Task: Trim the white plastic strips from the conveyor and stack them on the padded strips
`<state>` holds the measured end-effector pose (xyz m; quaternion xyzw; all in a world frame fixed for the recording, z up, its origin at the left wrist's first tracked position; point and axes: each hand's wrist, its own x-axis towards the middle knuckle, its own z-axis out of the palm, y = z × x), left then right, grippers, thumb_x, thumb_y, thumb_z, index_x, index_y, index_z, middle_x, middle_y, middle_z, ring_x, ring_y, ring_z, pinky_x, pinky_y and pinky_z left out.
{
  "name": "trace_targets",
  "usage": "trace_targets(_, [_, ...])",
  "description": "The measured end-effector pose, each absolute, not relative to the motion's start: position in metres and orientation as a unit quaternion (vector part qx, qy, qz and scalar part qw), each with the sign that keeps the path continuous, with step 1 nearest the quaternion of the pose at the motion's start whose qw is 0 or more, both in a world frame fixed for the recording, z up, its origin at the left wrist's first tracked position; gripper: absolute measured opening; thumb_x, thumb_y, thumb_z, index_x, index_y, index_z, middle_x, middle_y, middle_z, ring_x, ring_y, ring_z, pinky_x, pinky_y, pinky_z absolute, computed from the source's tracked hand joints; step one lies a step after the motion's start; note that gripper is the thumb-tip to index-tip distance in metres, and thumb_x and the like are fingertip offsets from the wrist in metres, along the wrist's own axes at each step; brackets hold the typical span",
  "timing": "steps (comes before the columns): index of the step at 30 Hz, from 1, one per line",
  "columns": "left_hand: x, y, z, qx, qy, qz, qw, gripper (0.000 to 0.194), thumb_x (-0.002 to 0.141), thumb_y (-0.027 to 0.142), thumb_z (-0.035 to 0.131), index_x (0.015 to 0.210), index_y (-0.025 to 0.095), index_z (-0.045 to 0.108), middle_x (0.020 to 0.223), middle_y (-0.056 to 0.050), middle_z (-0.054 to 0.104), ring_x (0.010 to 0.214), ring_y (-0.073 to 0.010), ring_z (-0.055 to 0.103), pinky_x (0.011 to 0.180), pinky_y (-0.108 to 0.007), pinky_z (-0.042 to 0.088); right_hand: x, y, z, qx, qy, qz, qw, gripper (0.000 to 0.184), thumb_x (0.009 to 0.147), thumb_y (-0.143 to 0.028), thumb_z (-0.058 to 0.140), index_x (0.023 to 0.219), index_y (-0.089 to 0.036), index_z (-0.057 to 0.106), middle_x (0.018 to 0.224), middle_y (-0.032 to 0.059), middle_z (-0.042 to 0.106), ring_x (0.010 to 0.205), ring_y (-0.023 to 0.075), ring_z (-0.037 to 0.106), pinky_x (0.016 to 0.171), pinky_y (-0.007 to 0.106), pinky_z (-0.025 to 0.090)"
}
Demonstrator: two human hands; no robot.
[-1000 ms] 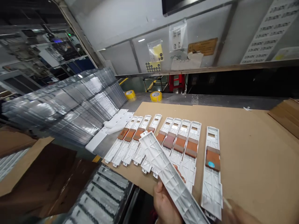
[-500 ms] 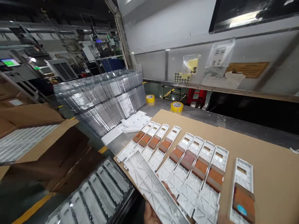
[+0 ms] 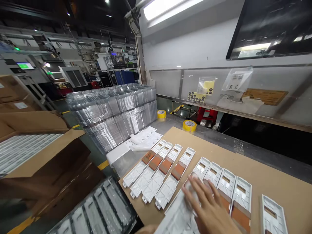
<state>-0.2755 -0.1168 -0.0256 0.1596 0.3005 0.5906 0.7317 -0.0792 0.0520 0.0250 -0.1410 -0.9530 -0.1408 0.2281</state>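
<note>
A ribbed white plastic panel is tilted at the bottom centre, partly blurred. My left hand shows only as a sliver at its lower left edge; the fingers are hidden, but its hold on the panel appears to continue. Over the panel's right side is my right hand, fingers stretched out and slightly spread, seemingly touching its surface. Several similar white panels with orange-brown blocks across them lie in rows on a cardboard sheet. Another panel sits apart at the right.
Two yellow tape rolls rest on the grey table behind the cardboard. White printed sheets lie beside stacked clear plastic trays. To the left are an open carton of white parts and a black tray with pale strips.
My right hand has come in from the right over the held panel, covering part of the row behind. The view has tilted up, so the table sits lower in the picture.
</note>
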Motion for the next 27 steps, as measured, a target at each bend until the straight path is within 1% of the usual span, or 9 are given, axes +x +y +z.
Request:
trace_targets(1, [-0.278, -0.112, -0.029, 0.166, 0.292, 0.586, 0.738, 0.059, 0.073, 0.061, 0.056, 0.103, 0.011, 0.061, 0.085, -0.011, 0.067, 0.077, -0.021, 0.062, 0.071, -0.036, 0.048, -0.083, 0.061, 0.018, -0.216, -0.949, -0.101, 0.205, 0.048, 0.088, -0.029, 0.036, 0.135, -0.02, 0.037, 0.14, 0.0157, 0.036, 0.126, 0.0337, 0.035, 0.096, 0.055, 0.034])
trace_targets(2, [-0.279, -0.105, -0.033, 0.167, 0.276, 0.58, 0.748, 0.058, 0.07, 0.06, 0.059, 0.096, 0.009, 0.063, 0.077, -0.01, 0.066, 0.071, -0.0203, 0.062, 0.068, -0.034, 0.046, -0.088, 0.071, 0.01, -0.286, -0.94, -0.057, 0.175, 0.051, 0.089, -0.029, 0.037, 0.138, -0.016, 0.032, 0.141, 0.0171, 0.034, 0.127, 0.0321, 0.034, 0.097, 0.051, 0.034])
trace_targets(4, [-0.274, -0.085, -0.042, 0.154, 0.25, 0.578, 0.761, 0.058, 0.067, 0.064, 0.06, 0.084, 0.008, 0.065, 0.065, -0.007, 0.063, 0.064, -0.019, 0.06, 0.063, -0.029, 0.043, -0.101, 0.086, -0.007, -0.381, -0.917, 0.002, 0.115, 0.058, 0.087, -0.036, 0.045, 0.136, -0.007, 0.033, 0.133, 0.0212, 0.042, 0.119, 0.0319, 0.042, 0.092, 0.045, 0.041])
trace_targets(7, [-0.254, -0.05, -0.054, 0.124, 0.273, 0.642, 0.705, 0.051, 0.071, 0.061, 0.06, 0.082, 0.011, 0.066, 0.071, -0.006, 0.064, 0.069, -0.0175, 0.059, 0.07, -0.029, 0.042, -0.121, 0.097, -0.022, -0.417, -0.907, 0.012, 0.067, 0.067, 0.072, -0.035, 0.066, 0.125, 0.0, 0.045, 0.11, 0.0214, 0.056, 0.101, 0.034, 0.051, 0.083, 0.043, 0.043])
trace_targets(10, [-0.234, -0.024, -0.063, 0.156, 0.349, 0.691, 0.614, 0.045, 0.07, 0.056, 0.063, 0.078, 0.012, 0.067, 0.071, -0.007, 0.064, 0.071, -0.0191, 0.057, 0.072, -0.03, 0.039, -0.134, 0.099, -0.021, -0.439, -0.898, 0.02, 0.026, 0.055, 0.063, -0.028, 0.07, 0.109, -0.002, 0.056, 0.097, 0.0184, 0.058, 0.095, 0.0336, 0.051, 0.082, 0.043, 0.04])
trace_targets(14, [-0.227, -0.016, -0.065, 0.179, 0.405, 0.652, 0.616, 0.055, 0.067, 0.065, 0.055, 0.065, 0.011, 0.066, 0.058, -0.008, 0.059, 0.058, -0.0176, 0.049, 0.059, -0.029, 0.032, -0.137, 0.103, -0.013, -0.453, -0.89, 0.05, -0.026, 0.034, 0.062, -0.028, 0.068, 0.09, -0.01, 0.059, 0.091, 0.0103, 0.057, 0.089, 0.0251, 0.052, 0.077, 0.037, 0.04])
trace_targets(20, [-0.229, -0.02, -0.058, 0.17, 0.416, 0.633, 0.631, 0.06, 0.066, 0.068, 0.049, 0.059, 0.011, 0.066, 0.055, -0.007, 0.056, 0.053, -0.0143, 0.041, 0.059, -0.028, 0.028, -0.134, 0.116, -0.007, -0.441, -0.889, 0.113, -0.048, 0.028, 0.068, -0.029, 0.068, 0.087, -0.013, 0.056, 0.093, 0.0062, 0.055, 0.089, 0.0205, 0.05, 0.079, 0.037, 0.041])
trace_targets(24, [-0.226, -0.019, -0.067, 0.144, 0.391, 0.634, 0.652, 0.062, 0.066, 0.068, 0.05, 0.06, 0.008, 0.067, 0.057, -0.008, 0.057, 0.056, -0.0152, 0.045, 0.061, -0.028, 0.031, -0.125, 0.133, -0.004, -0.404, -0.884, 0.23, -0.049, 0.023, 0.073, -0.032, 0.067, 0.082, -0.015, 0.055, 0.08, -0.0004, 0.055, 0.072, 0.0137, 0.052, 0.068, 0.03, 0.044])
trace_targets(27, [-0.226, -0.02, -0.073, 0.149, 0.357, 0.65, 0.654, 0.062, 0.072, 0.064, 0.048, 0.066, 0.006, 0.068, 0.064, -0.011, 0.062, 0.063, -0.0168, 0.051, 0.066, -0.027, 0.034, -0.115, 0.15, -0.001, -0.381, -0.87, 0.312, -0.029, 0.024, 0.073, -0.034, 0.068, 0.081, -0.015, 0.056, 0.076, -0.0014, 0.056, 0.069, 0.0126, 0.053, 0.065, 0.029, 0.044])
